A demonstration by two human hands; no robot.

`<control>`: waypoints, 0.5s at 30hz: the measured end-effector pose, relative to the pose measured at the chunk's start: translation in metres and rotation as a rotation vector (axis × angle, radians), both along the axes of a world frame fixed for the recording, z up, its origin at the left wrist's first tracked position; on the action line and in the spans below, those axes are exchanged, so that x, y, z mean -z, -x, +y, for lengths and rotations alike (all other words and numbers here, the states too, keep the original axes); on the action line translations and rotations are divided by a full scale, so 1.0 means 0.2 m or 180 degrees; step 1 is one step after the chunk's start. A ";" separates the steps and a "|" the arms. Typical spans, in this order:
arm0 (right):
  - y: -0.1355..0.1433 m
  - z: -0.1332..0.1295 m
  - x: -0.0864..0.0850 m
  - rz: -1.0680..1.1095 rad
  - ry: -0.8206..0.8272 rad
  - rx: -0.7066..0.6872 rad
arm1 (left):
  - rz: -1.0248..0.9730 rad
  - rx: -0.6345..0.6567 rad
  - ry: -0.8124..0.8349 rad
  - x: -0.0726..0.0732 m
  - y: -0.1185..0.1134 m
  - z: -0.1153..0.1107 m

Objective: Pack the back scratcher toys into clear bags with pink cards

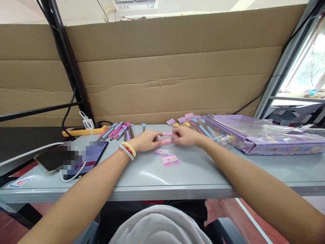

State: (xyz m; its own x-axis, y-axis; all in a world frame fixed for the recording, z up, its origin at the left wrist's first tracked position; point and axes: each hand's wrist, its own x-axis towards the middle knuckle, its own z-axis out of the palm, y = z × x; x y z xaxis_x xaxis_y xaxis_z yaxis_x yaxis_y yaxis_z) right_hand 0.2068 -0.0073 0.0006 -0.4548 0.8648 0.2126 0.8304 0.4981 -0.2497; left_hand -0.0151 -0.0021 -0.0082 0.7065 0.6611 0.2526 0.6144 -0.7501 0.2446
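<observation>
My grey bench [203, 176] runs wall to wall in front of the cardboard backing [162, 67]. At its right end lies the long purple box [266, 140] under loose clear wrap, not yet closed up as far as I can see. At the left end sit a tablet [87, 156] and a phone [49, 159] on their cables. Along the back edge, left of centre, a bunch of pink and blue pens [116, 130] lies untouched, with more near the box. At mid-bench both my hands meet over the small pink cards [167, 139]: my left hand [147, 140] pinches narrowly at one, my right hand [186, 136] presses fingers on the same cluster. Two cards [166, 156] lie apart toward the front edge, so I judge the sorting only partly done.
</observation>
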 end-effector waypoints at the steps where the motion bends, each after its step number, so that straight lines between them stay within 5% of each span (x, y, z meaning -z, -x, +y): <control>1: 0.00 0.00 0.00 0.0024 -0.0011 -0.0026 | -0.0022 -0.0001 0.0024 0.00 0.00 0.00; 8: 0.01 -0.02 0.00 0.0424 -0.0043 -0.0602 | -0.0121 0.0018 0.0047 -0.01 -0.02 -0.03; 15: 0.02 -0.03 0.00 0.0508 -0.0021 -0.0710 | -0.0114 0.0102 -0.0111 -0.01 -0.02 -0.03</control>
